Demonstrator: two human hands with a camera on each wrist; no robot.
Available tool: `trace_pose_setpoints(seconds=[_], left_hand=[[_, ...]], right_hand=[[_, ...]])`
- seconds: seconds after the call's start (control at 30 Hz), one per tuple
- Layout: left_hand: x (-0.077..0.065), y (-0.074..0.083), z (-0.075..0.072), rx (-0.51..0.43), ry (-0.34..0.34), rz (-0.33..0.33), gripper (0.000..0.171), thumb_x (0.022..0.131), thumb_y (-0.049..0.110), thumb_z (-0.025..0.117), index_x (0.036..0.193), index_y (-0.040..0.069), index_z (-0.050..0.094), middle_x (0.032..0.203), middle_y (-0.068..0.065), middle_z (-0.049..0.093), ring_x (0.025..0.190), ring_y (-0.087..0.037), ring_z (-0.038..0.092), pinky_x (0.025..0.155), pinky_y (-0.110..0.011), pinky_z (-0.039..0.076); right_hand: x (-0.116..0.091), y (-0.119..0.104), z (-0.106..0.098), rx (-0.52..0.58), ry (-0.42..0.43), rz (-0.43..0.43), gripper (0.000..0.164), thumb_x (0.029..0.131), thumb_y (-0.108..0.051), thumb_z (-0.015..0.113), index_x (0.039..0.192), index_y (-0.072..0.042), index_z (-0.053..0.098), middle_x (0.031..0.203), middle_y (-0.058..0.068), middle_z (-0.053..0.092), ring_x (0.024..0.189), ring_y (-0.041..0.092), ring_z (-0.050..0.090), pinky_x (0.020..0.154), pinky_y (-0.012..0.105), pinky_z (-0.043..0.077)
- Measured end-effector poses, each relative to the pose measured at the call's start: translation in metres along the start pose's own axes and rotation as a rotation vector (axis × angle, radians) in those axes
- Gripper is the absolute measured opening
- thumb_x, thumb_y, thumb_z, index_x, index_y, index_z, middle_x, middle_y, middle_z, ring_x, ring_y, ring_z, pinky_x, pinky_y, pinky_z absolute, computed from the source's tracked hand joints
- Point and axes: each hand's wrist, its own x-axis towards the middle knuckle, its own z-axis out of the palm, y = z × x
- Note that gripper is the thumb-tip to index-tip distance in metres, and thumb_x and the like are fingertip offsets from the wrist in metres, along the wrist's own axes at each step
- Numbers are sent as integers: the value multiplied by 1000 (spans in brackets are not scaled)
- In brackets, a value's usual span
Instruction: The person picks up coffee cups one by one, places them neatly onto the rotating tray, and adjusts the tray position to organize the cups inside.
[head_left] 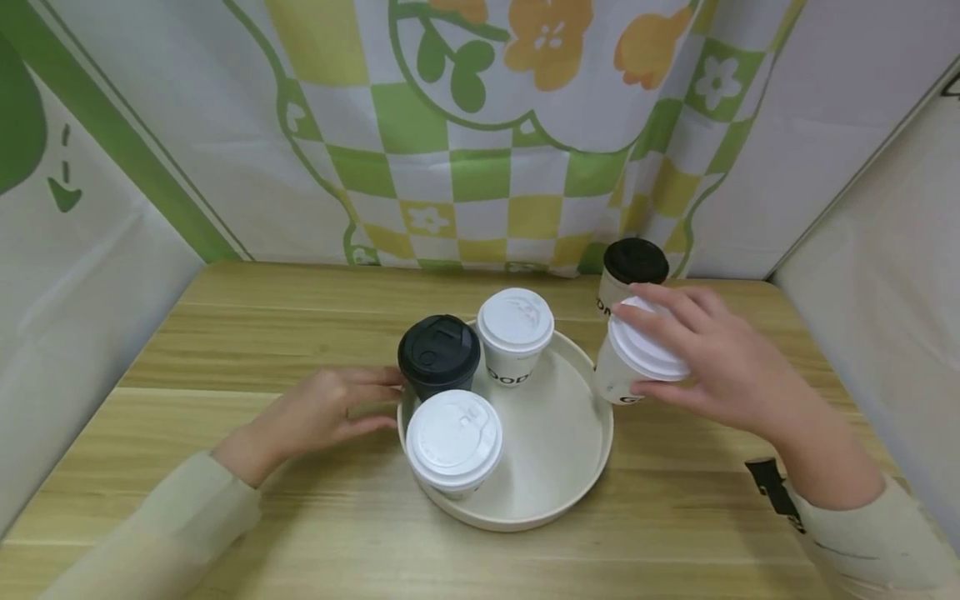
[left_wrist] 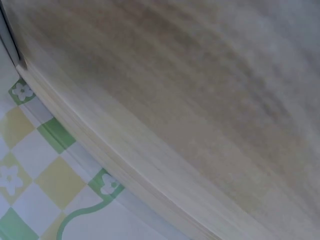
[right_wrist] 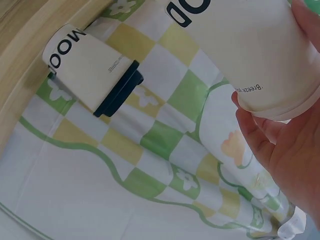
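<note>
My right hand (head_left: 716, 358) grips a white paper coffee cup (head_left: 617, 375) by its white lid, with the cup tilted at the right rim of a round cream tray (head_left: 558, 442). In the right wrist view, fingers and thumb span the lid end of this cup (right_wrist: 250, 55). On the tray's left half stand a black lidded cup (head_left: 438, 354) and two white-lidded cups, one behind (head_left: 516, 321) and one in front (head_left: 454, 442). My left hand (head_left: 318, 412) reaches the tray's left rim beside the black cup, fingers extended and some fingertips hidden.
A white cup with a black lid (head_left: 636, 261) stands at the back right, behind the held cup. The wooden table (head_left: 300, 333) ends at a green and yellow checked curtain (head_left: 465, 183). Pale fabric walls (head_left: 885, 250) rise at both sides.
</note>
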Motion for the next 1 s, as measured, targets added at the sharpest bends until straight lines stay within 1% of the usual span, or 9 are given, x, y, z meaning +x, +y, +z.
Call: trace_pose_setpoints(seconds=[0.13, 0.2, 0.3, 0.43, 0.63, 0.73, 0.83, 0.9, 1.0], left_hand=[[0, 5, -1, 28, 30, 48, 32, 75, 25, 84, 101, 8, 75, 113, -11, 74, 103, -25, 72, 86, -37, 62], [0, 8, -1, 38, 43, 64, 32, 77, 27, 82, 101, 7, 75, 111, -11, 74, 103, -24, 72, 87, -36, 62], [0, 13, -2, 38, 57, 88, 31, 81, 29, 80, 102, 7, 75, 110, -10, 75, 103, -23, 72, 87, -35, 62], [-1, 17, -1, 37, 62, 125, 29, 84, 29, 76, 103, 6, 75, 110, -10, 74, 103, -23, 72, 88, -34, 62], [-3, 21, 1, 50, 49, 171, 28, 87, 28, 74, 105, 7, 73, 110, -9, 74, 104, -23, 71, 89, -35, 61], [-3, 22, 1, 68, 42, 179, 27, 89, 29, 72, 106, 8, 72, 110, -8, 74, 104, -23, 71, 90, -35, 61], [-4, 22, 1, 75, 38, 176, 27, 93, 31, 69, 106, 8, 72, 110, -7, 74, 104, -23, 71, 90, -35, 61], [-4, 22, 1, 80, 35, 168, 28, 91, 31, 70, 107, 8, 72, 110, -7, 74, 105, -22, 71, 90, -35, 61], [-5, 22, 2, 72, 32, 154, 30, 85, 29, 76, 107, 8, 73, 111, -7, 74, 106, -22, 70, 91, -34, 60]], right_hand=[[4, -7, 1, 1, 2, -45, 81, 73, -43, 83, 145, -24, 50, 147, 9, 50, 121, 34, 51, 85, 54, 57], [5, -11, 1, 5, 2, -61, 82, 73, -44, 83, 145, -24, 49, 147, 8, 50, 121, 34, 51, 83, 54, 58], [8, -16, 2, 19, -2, -81, 85, 71, -44, 84, 146, -25, 49, 147, 8, 50, 122, 33, 51, 85, 53, 58], [12, -23, 4, 36, -15, -113, 87, 70, -44, 86, 145, -25, 49, 146, 7, 50, 122, 31, 50, 88, 51, 57], [17, -33, 10, 48, -30, -158, 85, 69, -47, 87, 143, -26, 51, 146, 4, 50, 119, 28, 52, 83, 47, 59], [18, -38, 14, 54, -42, -178, 83, 69, -47, 87, 141, -27, 52, 146, 3, 50, 122, 28, 51, 84, 47, 60], [18, -44, 17, 67, -60, -199, 81, 70, -47, 87, 140, -26, 53, 147, 4, 50, 126, 28, 49, 88, 49, 59], [18, -48, 18, 78, -74, -209, 81, 71, -46, 87, 141, -26, 52, 148, 4, 49, 127, 28, 49, 89, 49, 59], [17, -53, 21, 88, -87, -224, 81, 72, -45, 86, 142, -26, 51, 149, 4, 49, 127, 28, 49, 86, 48, 60]])
